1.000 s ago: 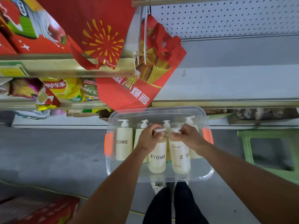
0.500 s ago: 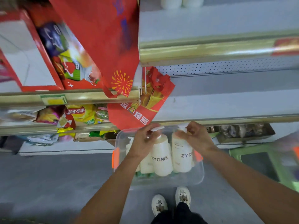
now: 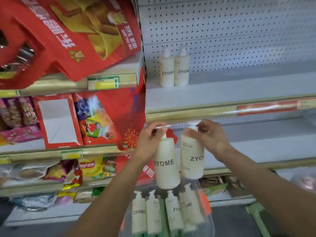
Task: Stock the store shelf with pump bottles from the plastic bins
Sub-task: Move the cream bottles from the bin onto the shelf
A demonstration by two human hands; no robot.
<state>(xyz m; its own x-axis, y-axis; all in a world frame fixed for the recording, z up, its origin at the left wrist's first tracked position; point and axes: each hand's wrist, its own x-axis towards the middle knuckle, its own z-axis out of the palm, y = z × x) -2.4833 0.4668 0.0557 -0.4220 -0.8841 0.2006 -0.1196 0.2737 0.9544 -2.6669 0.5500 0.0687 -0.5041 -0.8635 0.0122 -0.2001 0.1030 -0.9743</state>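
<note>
While hands (image 3: 179, 137) grip them, two seemingly cream ZYOME bottles (image 3: 166, 162) hang.

In front of me stands a white pegboard back wall (image 3: 239, 31) with small holes, and pale shelves with gold-coloured front strips (image 3: 188, 113). To my left, the shelves carry red gift bags (image 3: 82, 31), snack packets (image 3: 18, 113) and a yellow chips bag (image 3: 89, 166). Below I see a grey floor (image 3: 230, 223) and a green stool (image 3: 256, 218). The light is soft and even.
</note>
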